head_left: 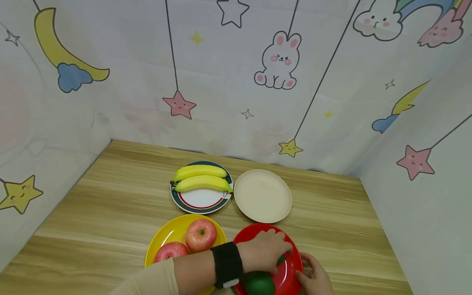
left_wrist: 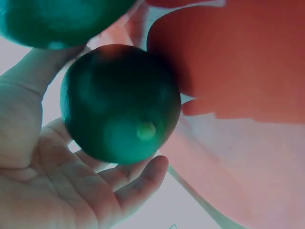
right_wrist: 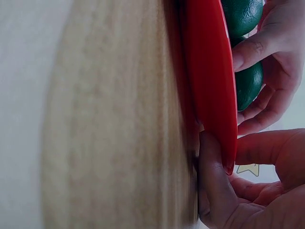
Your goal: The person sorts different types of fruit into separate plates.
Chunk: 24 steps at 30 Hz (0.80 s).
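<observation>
My left hand (head_left: 263,250) reaches across the red plate (head_left: 291,278) with its fingers and thumb round a dark green avocado (left_wrist: 119,105). Only a small part of that avocado shows under the hand in the head view. Beside it on the plate lies a second avocado (head_left: 259,283), nearer to me. My right hand (head_left: 315,277) pinches the plate's right rim, thumb on one side and fingers on the other, as the right wrist view shows. In that view the left hand's thumb (right_wrist: 255,50) lies across the held avocado, close to the plate.
A yellow plate (head_left: 156,241) with red apples (head_left: 200,235) stands left, partly under my left forearm. Behind are a patterned plate (head_left: 199,209) with two bananas (head_left: 203,183) and a beige plate (head_left: 263,196). Printed cloth walls (head_left: 221,131) edge the wooden table (head_left: 332,213).
</observation>
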Tool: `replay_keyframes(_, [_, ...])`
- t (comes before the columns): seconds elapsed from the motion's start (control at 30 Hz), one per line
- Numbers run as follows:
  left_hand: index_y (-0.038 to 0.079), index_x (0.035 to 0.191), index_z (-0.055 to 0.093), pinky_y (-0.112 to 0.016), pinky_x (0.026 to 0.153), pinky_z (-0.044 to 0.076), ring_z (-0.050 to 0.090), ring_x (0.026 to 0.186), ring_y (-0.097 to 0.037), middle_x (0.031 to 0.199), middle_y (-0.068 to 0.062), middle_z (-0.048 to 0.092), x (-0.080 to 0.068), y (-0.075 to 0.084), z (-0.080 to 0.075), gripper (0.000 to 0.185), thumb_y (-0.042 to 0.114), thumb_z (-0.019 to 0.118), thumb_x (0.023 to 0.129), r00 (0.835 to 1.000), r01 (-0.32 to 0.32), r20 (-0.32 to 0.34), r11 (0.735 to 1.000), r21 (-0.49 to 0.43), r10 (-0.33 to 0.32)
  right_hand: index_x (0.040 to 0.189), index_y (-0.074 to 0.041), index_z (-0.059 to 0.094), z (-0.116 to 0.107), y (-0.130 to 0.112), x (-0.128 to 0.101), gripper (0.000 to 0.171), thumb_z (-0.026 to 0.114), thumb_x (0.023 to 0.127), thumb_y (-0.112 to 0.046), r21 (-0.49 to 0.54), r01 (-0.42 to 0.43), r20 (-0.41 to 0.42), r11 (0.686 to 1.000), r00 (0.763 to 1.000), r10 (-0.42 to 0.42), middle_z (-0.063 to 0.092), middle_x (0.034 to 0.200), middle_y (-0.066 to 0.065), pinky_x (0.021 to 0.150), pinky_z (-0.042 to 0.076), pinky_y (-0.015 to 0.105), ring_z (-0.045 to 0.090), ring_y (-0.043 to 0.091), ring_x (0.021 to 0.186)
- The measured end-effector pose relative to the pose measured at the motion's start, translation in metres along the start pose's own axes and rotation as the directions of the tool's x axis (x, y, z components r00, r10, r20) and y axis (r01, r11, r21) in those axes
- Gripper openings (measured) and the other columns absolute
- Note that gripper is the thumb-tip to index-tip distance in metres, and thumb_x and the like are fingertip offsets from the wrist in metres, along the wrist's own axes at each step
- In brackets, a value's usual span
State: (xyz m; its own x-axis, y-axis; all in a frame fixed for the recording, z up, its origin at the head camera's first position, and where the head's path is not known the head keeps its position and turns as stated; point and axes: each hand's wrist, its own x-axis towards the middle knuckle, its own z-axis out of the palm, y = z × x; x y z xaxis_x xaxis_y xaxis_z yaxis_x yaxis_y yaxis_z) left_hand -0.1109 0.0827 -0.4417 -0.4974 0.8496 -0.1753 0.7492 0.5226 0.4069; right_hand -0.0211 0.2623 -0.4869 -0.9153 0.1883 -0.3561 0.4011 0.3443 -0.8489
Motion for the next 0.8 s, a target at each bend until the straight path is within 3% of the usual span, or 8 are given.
replay_keyframes(0.17, [0.029, 0.122, 0.063, -0.027, 0.080, 0.046, 0.048, 0.097, -0.009, 0.111, 0.010, 0.056, -0.002, 0.002, -0.004, 0.056, 0.039, 0.085, 0.072, 1.000, -0.009, -0.010, 1.000, 0.011, 0.009, 0.132, 0.012, 0.044, 0.000, -0.001, 0.000, 0.048, 0.059, 0.086, 0.010, 0.016, -0.013, 0.009, 1.000, 1.000, 0.013, 0.057, 0.113, 0.023, 0.066, 0.058, 0.045, 0.066, 0.031, 0.092])
replay_keyframes(0.47, [0.031, 0.135, 0.054, -0.030, 0.082, 0.049, 0.048, 0.102, -0.010, 0.121, 0.012, 0.056, -0.009, 0.001, -0.006, 0.077, 0.035, 0.089, 0.067, 0.999, 0.012, 0.035, 0.996, -0.085, -0.009, 0.135, 0.012, 0.041, -0.001, 0.003, 0.003, 0.049, 0.058, 0.088, 0.009, 0.037, -0.033, 0.037, 0.999, 0.999, 0.032, 0.056, 0.115, 0.023, 0.066, 0.058, 0.046, 0.065, 0.030, 0.093])
replay_keyframes(0.8, [0.033, 0.144, 0.046, -0.041, 0.096, 0.044, 0.047, 0.115, -0.017, 0.136, 0.008, 0.050, -0.017, -0.001, -0.011, 0.083, 0.046, 0.083, 0.071, 0.999, 0.023, 0.032, 0.999, -0.025, -0.022, 0.135, 0.012, 0.041, -0.002, 0.004, 0.004, 0.050, 0.059, 0.088, 0.008, 0.033, -0.037, 0.039, 0.999, 0.999, 0.036, 0.056, 0.114, 0.022, 0.067, 0.058, 0.045, 0.066, 0.030, 0.091])
